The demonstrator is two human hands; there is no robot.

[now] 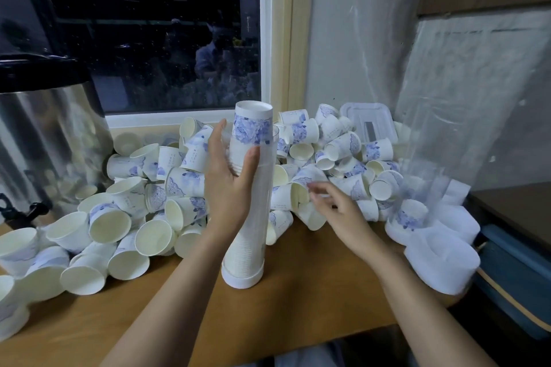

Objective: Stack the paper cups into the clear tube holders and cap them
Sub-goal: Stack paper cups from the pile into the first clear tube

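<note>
A clear tube holder [253, 235] stands upright on the wooden table [313, 301], its white cap [242, 278] at the bottom. It is filled with stacked paper cups, and the top cup [252, 122], white with a blue flower print, sticks out above the rim. My left hand [229, 182] grips the tube near its top. My right hand [331, 202] hovers just right of the tube, fingers loosely bent over the loose cups [343, 158], holding nothing that I can see.
Loose cups [119, 217] are heaped across the table's left and back. A steel urn [44, 143] stands at the far left. More clear tubes and white caps [441, 247] lie at the right, and a clear lid [369, 119] leans at the back.
</note>
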